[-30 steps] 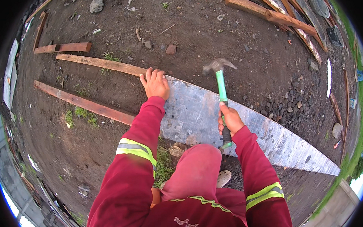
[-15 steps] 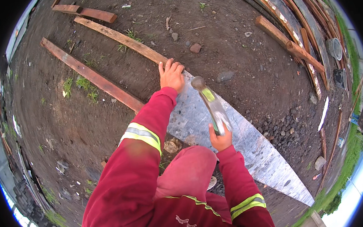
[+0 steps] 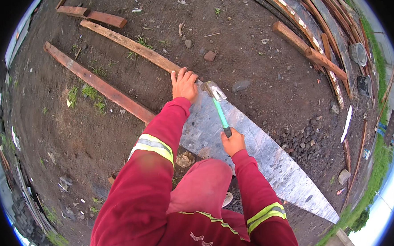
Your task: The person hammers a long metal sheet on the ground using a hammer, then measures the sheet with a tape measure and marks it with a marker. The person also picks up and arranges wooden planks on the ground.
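Observation:
My right hand [image 3: 233, 142] is closed round the dark grip of a hammer [image 3: 221, 112] with a green handle. The hammer's metal head [image 3: 213, 90] is low over the far corner of a grey metal sheet [image 3: 256, 151]; whether it touches cannot be made out. My left hand [image 3: 185, 84] lies across the near end of a brown wooden beam [image 3: 133, 45] at the sheet's corner, fingers stretched out and slightly apart. Anything under its palm is hidden. A second, reddish beam [image 3: 97, 82] runs to the sheet's left edge, roughly parallel to the first.
Short wood pieces [image 3: 107, 17] lie at the far left. On the right are stacked long timbers [image 3: 305, 21], a thick wood block [image 3: 290, 35] and a grey bucket [image 3: 358, 54]. Gravel [image 3: 302, 137] borders the sheet. My bent knee [image 3: 204, 180] is close to its near edge.
The hammer has swung down and away from me, its head now low by the sheet's corner. My right hand has shifted slightly left. My left hand stays on the beam's end.

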Motion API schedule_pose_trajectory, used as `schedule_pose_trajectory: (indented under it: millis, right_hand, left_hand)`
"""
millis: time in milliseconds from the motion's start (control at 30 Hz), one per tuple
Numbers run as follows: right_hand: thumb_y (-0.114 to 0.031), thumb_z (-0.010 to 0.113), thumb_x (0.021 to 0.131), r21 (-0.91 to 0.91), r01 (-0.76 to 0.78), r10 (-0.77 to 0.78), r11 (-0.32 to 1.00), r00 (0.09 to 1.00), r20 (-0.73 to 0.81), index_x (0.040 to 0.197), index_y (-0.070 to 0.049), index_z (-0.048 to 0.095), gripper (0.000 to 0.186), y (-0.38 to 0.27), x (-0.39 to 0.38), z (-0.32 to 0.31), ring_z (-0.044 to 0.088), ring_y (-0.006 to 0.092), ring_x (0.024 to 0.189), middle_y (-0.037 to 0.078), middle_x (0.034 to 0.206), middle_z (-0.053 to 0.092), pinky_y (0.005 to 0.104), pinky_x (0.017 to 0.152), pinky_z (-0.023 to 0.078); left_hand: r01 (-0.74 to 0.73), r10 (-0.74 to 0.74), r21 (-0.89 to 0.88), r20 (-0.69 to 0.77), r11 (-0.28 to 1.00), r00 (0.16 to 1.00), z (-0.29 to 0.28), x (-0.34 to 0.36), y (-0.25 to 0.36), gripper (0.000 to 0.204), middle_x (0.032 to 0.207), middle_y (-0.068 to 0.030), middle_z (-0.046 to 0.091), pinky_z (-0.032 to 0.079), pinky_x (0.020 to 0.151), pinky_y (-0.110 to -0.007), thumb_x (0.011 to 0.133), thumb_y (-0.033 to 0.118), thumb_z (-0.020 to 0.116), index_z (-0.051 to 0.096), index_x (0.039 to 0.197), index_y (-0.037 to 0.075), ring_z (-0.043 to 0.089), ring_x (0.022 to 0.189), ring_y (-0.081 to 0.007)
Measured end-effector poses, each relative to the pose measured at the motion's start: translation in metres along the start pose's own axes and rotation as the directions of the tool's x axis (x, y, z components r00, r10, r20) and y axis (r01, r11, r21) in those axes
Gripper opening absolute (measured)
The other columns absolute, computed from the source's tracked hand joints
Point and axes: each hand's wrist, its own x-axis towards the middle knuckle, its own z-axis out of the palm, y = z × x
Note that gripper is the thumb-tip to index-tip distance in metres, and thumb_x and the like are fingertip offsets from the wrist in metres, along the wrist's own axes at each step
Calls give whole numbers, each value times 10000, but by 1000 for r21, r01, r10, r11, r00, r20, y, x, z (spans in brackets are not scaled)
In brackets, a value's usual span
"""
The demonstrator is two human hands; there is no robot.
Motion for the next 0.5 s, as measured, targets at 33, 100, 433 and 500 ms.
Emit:
schedule_pose_trajectory:
  millis: [33, 100, 433, 500]
  right_hand:
    - [-178, 627, 797, -46, -42, 42, 998, 999, -4, 740, -18, 557, 184, -2, 6, 2, 577, 281, 535, 135, 565, 557, 366, 527, 447]
    - [-146, 632, 797, -2, 15, -15, 1000, 997, -70, 726, -18, 546, 171, -8, 8, -5, 576, 281, 504, 126, 539, 542, 360, 500, 436]
    - [-94, 600, 836, -64, 8, -8, 998, 1000, -1, 764, -26, 546, 113, 1, 3, 3, 495, 207, 482, 58, 535, 491, 327, 493, 408]
    - [-117, 615, 825, -109, -144, 143, 984, 990, -15, 758, -25, 552, 130, -7, 12, -1, 526, 175, 492, 58, 529, 506, 333, 500, 428]
  left_hand:
    - [33, -33, -1, 73, 999, 997, 0, 2, -1, 285, 1082, -29, 556, 207, 1035, -535, 697, 66, 546, 595, 968, 137, 395, 1203, -262]
    - [-6, 5, -28, -23, 1000, 1000, 1, 3, -2, 290, 1079, -29, 557, 208, 1034, -534, 693, 55, 543, 595, 966, 136, 394, 1203, -262]
    - [4, -4, -11, 19, 1000, 1000, 1, 0, -3, 300, 1095, -30, 567, 194, 1042, -539, 717, 92, 540, 590, 1011, 131, 397, 1212, -250]
    - [39, -39, 3, 64, 999, 997, 2, 1, -4, 320, 1106, -35, 567, 192, 1044, -536, 716, 93, 540, 580, 1032, 128, 395, 1216, -250]
